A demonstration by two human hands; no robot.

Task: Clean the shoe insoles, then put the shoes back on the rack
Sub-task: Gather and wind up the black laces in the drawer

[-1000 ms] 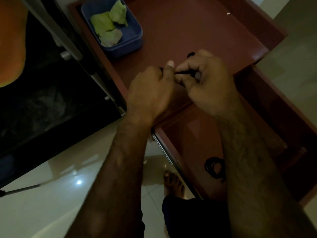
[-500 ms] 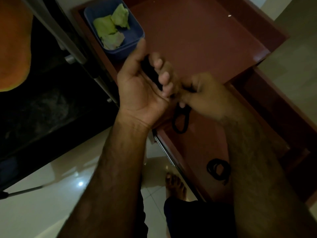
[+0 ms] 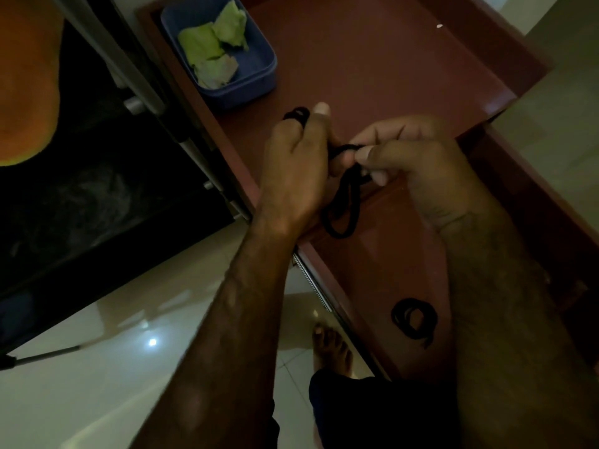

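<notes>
Head view: two bare forearms reach forward over a red-brown cabinet top (image 3: 389,66) and the open drawer (image 3: 382,264) below it; the light is dim.
Left hand: the left hand (image 3: 293,170) has its fingers curled around a black lace (image 3: 343,202); a few dark turns of the lace show at the top of the fingers, and one fingertip points up beside them.
Right hand: the right hand (image 3: 418,163) pinches the same lace between thumb and forefinger, and its other fingers are bent under.
Lace: it runs between both hands, and a long loop hangs down from them, in front of the cabinet edge and above the drawer.
Second lace: a coiled lace (image 3: 413,319) lies on the drawer bottom, just beside the right forearm.
Tray: a blue tray (image 3: 259,89) stands at the far left of the cabinet top, with crumpled green cloths (image 3: 214,50) inside.
Left side: a black appliance (image 3: 81,189) with a grey handle (image 3: 139,89) stands beside the cabinet.
Below: a bare foot (image 3: 330,348) stands on the shiny tiled floor (image 3: 97,367), near the drawer's corner.
</notes>
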